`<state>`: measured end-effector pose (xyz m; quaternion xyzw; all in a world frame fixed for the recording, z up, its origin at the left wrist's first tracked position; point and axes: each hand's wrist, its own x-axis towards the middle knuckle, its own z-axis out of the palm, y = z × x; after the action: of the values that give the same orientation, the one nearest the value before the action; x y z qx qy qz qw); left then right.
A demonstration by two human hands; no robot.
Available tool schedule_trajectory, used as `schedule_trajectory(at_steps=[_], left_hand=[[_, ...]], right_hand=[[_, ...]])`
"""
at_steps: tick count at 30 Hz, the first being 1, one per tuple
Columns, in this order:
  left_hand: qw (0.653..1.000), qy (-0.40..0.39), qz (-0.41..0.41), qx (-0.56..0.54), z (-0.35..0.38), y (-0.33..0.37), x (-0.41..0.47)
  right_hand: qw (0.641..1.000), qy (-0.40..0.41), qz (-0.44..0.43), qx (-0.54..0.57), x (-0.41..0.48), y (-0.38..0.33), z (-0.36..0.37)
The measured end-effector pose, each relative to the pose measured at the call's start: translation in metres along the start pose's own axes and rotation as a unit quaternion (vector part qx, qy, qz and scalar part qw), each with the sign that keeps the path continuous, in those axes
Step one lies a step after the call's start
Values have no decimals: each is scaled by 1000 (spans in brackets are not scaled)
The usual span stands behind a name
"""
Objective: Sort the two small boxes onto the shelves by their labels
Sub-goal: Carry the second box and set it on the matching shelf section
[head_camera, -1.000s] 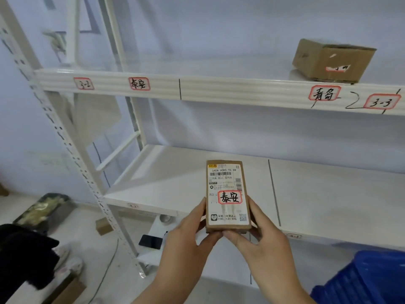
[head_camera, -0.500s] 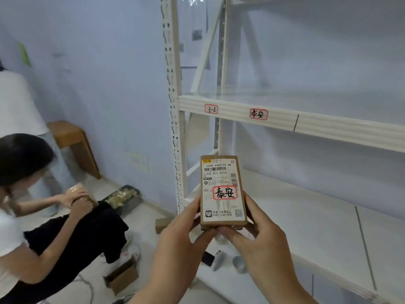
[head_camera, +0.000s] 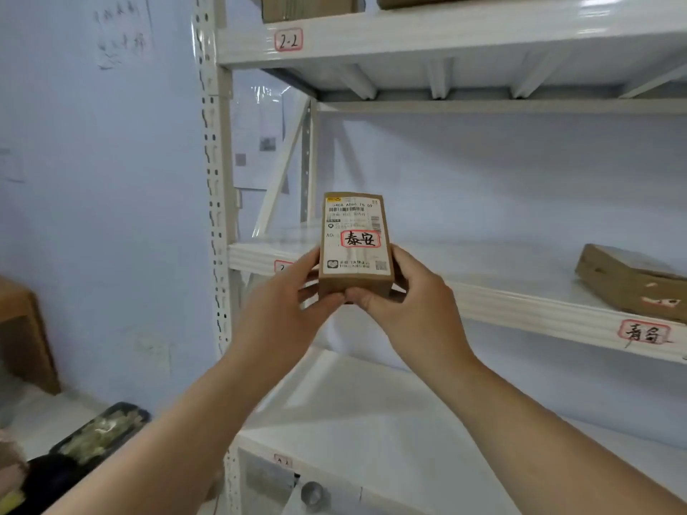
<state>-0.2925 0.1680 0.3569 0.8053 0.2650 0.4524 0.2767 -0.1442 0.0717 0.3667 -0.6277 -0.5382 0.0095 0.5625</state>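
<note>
A small brown box [head_camera: 355,242], label facing the camera, is held at frame centre by the left hand [head_camera: 277,314] and right hand [head_camera: 412,306], gripped at its lower end. Behind it runs a white shelf [head_camera: 520,306]; at right, a second box [head_camera: 632,288] lies on it above a handwritten tag [head_camera: 644,331]. An upper shelf tag [head_camera: 288,40] reads "2-2".
</note>
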Motion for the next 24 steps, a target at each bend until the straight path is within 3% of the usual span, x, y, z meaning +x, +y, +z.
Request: schedule_trajectory(at_steps=[5, 9, 14, 24], left_hand=[[998, -37, 44, 18, 25, 5, 85], [995, -91, 34, 29, 44, -17, 125], [992, -118, 23, 49, 57, -43, 145], [993, -118, 21, 23, 65, -67, 142]], right_hand=[[997, 43, 29, -56, 73, 18, -18], [990, 41, 76, -115, 106, 42, -10], [973, 46, 120, -194, 120, 58, 4], [944, 45, 123, -303, 118, 70, 18]])
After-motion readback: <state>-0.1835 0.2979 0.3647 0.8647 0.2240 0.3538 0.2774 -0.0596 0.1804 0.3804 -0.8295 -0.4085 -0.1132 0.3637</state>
